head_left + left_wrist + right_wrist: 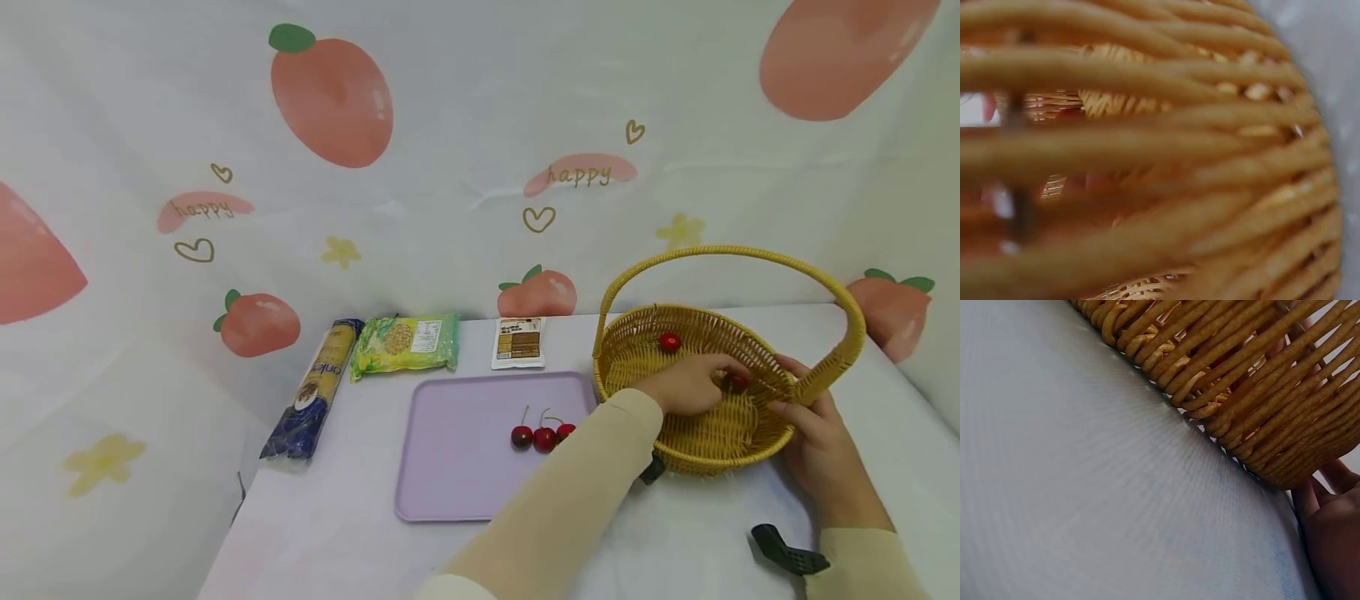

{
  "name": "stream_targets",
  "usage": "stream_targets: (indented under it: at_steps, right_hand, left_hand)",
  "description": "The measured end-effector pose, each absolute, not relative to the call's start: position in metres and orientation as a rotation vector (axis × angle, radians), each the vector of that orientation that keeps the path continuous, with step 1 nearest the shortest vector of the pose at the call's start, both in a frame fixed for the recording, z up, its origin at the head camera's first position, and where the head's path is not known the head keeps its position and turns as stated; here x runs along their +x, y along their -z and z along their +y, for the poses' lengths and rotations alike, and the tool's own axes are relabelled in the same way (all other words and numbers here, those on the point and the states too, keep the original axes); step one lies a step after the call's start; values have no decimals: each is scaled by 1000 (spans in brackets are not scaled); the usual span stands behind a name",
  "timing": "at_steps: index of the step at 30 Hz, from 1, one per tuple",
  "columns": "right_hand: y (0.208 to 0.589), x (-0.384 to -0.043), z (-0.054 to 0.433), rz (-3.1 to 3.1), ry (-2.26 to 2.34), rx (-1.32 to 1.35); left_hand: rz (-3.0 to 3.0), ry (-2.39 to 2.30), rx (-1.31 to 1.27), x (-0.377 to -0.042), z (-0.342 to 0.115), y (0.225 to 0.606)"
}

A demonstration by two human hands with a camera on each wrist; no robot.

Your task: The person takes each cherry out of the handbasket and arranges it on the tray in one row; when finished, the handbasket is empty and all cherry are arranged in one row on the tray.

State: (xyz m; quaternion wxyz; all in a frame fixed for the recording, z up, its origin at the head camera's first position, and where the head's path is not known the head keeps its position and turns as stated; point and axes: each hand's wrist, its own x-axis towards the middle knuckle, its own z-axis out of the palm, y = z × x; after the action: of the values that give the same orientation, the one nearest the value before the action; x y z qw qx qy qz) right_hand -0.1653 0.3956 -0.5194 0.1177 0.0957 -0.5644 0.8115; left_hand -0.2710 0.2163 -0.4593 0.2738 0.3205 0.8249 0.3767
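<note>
A yellow wicker basket (720, 454) with a tall arched handle stands at the right of the table. My left hand (686, 385) reaches inside it, fingers curled at a dark red cherry (737, 382); the wrist hides part of the hold. Farther back in the basket lies a round red fruit (670, 342). At the basket's right side, my right hand (813, 425) grips the rim below the handle's end, thumb toward the inside. The woven wall (1147, 150) fills most of the left wrist view. In the right wrist view, the right hand (1338, 531) is against the basket's outside (1254, 387).
Left of the basket is a lilac tray (450, 450). Several stemmed cherries (544, 439) lie on its right part, partly behind my left sleeve. Along the back are a blue and yellow pasta bag (315, 392), a green packet (406, 344) and a small brown-white sachet (518, 342).
</note>
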Motion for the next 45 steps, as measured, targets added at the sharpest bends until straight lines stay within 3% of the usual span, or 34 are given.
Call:
stream_targets:
  at_steps: [9, 16, 45]
  right_hand:
    - [521, -164, 397, -1623, -2391, 311]
    - [520, -165, 397, -1620, -2388, 308]
    - [522, -163, 398, -1647, -2387, 266]
  left_hand:
    - [2321, -671, 1070, -268, 226, 461]
    - [2402, -496, 1056, -264, 231, 462]
    - [2495, -496, 1018, -261, 231, 463]
